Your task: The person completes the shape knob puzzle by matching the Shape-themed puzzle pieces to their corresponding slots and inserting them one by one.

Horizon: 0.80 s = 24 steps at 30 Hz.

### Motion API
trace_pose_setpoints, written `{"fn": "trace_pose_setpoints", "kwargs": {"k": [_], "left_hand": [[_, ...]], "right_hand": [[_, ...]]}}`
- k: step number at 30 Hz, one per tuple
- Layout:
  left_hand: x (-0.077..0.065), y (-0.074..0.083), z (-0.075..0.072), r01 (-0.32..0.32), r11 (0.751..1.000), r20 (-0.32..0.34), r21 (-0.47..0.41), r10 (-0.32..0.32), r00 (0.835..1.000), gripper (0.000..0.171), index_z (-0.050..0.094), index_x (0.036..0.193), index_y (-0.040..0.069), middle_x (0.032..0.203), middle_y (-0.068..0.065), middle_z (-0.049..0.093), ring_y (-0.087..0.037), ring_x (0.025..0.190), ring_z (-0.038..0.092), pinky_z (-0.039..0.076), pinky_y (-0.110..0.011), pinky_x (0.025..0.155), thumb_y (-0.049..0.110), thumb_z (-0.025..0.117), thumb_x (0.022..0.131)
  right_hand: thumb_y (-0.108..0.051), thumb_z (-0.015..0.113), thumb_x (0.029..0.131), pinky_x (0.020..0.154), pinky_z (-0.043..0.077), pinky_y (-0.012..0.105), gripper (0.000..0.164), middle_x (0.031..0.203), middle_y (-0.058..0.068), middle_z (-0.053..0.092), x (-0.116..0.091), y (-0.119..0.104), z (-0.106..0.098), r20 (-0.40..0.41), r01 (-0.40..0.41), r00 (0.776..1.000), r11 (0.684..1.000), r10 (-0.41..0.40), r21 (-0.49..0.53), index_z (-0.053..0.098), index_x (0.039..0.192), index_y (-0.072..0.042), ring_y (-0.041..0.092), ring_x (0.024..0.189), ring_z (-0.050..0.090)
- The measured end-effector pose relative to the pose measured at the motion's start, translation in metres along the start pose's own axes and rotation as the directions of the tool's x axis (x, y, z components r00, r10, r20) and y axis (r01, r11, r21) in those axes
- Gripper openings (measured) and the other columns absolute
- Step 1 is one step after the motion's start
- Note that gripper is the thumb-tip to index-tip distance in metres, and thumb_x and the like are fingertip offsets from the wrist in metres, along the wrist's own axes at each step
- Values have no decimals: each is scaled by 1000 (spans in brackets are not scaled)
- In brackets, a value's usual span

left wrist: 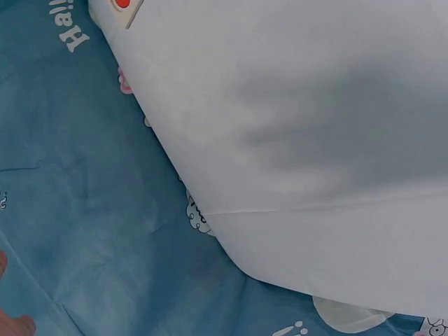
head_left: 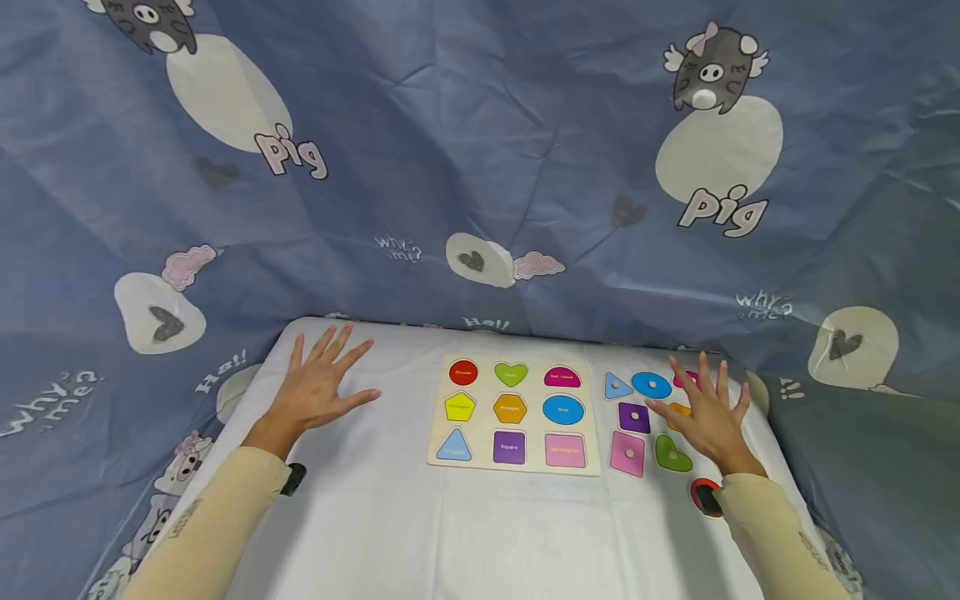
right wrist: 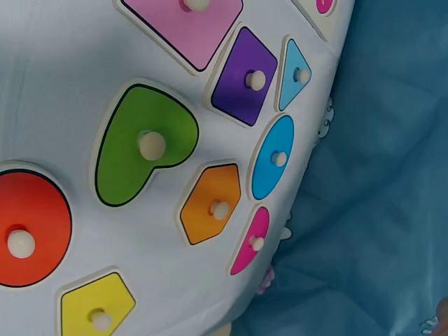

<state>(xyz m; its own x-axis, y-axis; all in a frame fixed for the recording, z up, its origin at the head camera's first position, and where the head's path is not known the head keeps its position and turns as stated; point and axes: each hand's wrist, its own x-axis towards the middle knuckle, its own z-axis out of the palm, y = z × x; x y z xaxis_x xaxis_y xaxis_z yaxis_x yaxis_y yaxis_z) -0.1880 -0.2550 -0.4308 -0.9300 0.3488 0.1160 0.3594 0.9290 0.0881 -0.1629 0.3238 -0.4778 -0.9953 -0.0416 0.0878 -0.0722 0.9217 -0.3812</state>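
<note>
My left hand (head_left: 318, 387) hovers with fingers spread over the left part of the white table, holding nothing. On the right, my right hand (head_left: 711, 417) is spread above a group of knobbed puzzle pieces and grips none. That group includes a green heart (right wrist: 143, 147), a red circle (right wrist: 35, 227), an orange hexagon (right wrist: 203, 203), a yellow pentagon (right wrist: 87, 301), a purple square (right wrist: 241, 63), a pink rectangle (right wrist: 185, 31), a blue triangle (right wrist: 290, 77), a blue oval (right wrist: 269, 168) and a magenta half round (right wrist: 245, 255). Between the hands lies the wooden puzzle board (head_left: 480, 429) with matching coloured, labelled shapes.
A white cloth covers the table (head_left: 517, 533). Behind it and at its sides hangs a blue curtain (head_left: 487, 167) with pig prints. Only a corner of the board shows in each wrist view.
</note>
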Motion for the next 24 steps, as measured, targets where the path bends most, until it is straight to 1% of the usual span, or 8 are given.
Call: {"fn": "trace_pose_setpoints", "kwargs": {"k": [3, 6, 9, 16, 20, 24], "left_hand": [[2, 1, 0, -5, 1000, -4, -2, 5, 1000, 86, 36, 150, 20, 159, -16, 17, -37, 146, 10, -7, -65, 112, 70, 53, 83], [2, 3, 0, -8, 1000, -7, -11, 8, 1000, 85, 37, 149, 19, 159, -16, 18, -39, 146, 11, -5, -67, 111, 69, 55, 82], [3, 5, 2, -9, 1000, 0, -18, 9, 1000, 86, 38, 149, 18, 159, -16, 17, -41, 145, 11, -3, -68, 110, 69, 55, 82], [-1, 7, 9, -16, 1000, -10, -2, 16, 1000, 85, 39, 148, 19, 158, -16, 21, -41, 144, 14, -1, -63, 114, 71, 53, 82], [-2, 6, 13, -22, 999, -16, -31, 22, 1000, 83, 40, 148, 19, 158, -17, 22, -41, 145, 15, 0, -62, 114, 69, 54, 83], [-3, 6, 15, -30, 996, -16, -79, 29, 999, 83, 39, 148, 21, 159, -16, 21, -42, 143, 18, 4, -64, 113, 66, 58, 82]], "right_hand": [[-62, 49, 90, 100, -28, 66, 85, 159, 20, -13, -3, 3, 0, -7, -8, 1000, 1000, 8, 16, 12, 156, -24, 43, 140, -25], [-62, 50, 90, 100, -27, 67, 85, 159, 20, -14, -6, 5, -1, -12, -9, 1000, 999, 9, 31, 13, 156, -23, 43, 140, -26], [-61, 50, 90, 99, -26, 70, 85, 158, 19, -15, -7, 9, -4, -23, -23, 999, 998, 25, 50, 12, 156, -22, 43, 139, -26], [-59, 51, 90, 100, -25, 69, 86, 158, 25, -10, -13, 22, -12, -73, -65, 995, 994, 72, 84, 12, 156, -19, 47, 140, -22], [-58, 52, 90, 100, -25, 69, 86, 158, 24, -10, -18, 29, -14, -86, -71, 993, 993, 79, 96, 12, 156, -19, 46, 140, -22], [-56, 53, 90, 99, -24, 70, 86, 158, 23, -11, -21, 35, -12, -84, -74, 993, 990, 84, 119, 11, 156, -20, 46, 141, -21]]}}
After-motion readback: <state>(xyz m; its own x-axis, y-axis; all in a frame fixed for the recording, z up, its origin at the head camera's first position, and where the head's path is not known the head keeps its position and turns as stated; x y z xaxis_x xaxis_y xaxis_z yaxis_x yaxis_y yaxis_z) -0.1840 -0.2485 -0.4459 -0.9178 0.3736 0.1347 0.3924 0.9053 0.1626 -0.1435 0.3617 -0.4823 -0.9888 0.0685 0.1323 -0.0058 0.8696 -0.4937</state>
